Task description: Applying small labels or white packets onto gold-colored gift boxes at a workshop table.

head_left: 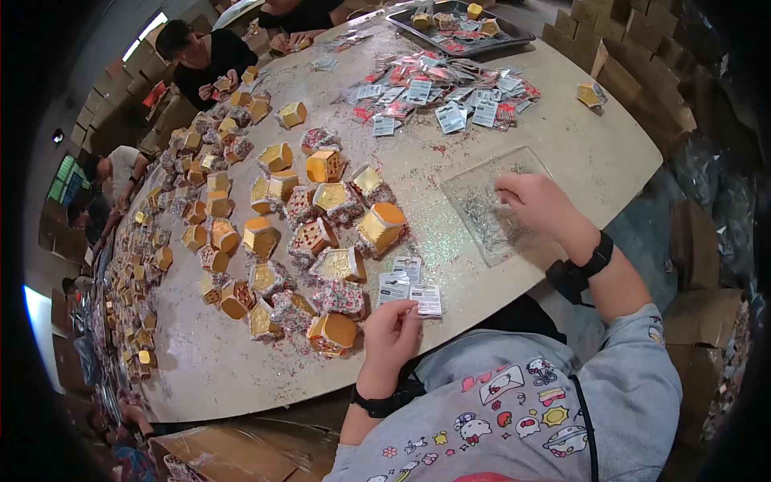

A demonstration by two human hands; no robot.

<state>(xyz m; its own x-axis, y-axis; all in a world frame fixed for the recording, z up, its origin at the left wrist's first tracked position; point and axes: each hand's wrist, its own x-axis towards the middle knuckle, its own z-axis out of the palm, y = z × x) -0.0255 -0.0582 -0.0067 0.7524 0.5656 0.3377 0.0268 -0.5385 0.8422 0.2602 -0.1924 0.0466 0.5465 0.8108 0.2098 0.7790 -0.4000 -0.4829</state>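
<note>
My right hand (540, 207) reaches over a shallow clear tray (491, 255) strewn with thin silvery pieces, like pins or wires (499, 221). Its fingers are drawn together in a pinch, and whatever they hold is too small to make out. At the table's near edge, my left hand (392, 331) is closed, thumb against fingers, right beside a few small printed cards (395, 287). Whether something thin sits in that pinch cannot be seen. Left of it stands a group of gold, house-like ornaments with speckled, glittery edges, the nearest ornament (331, 333) close to my wrist.
A heap of printed cards (450, 96) spreads across the far side, with a black tray (482, 48) of ornaments and cards behind it. One ornament (592, 95) stands apart at right. Many ornaments crowd the left, where other people (205, 64) work. Cardboard boxes (642, 72) surround the glitter-strewn table.
</note>
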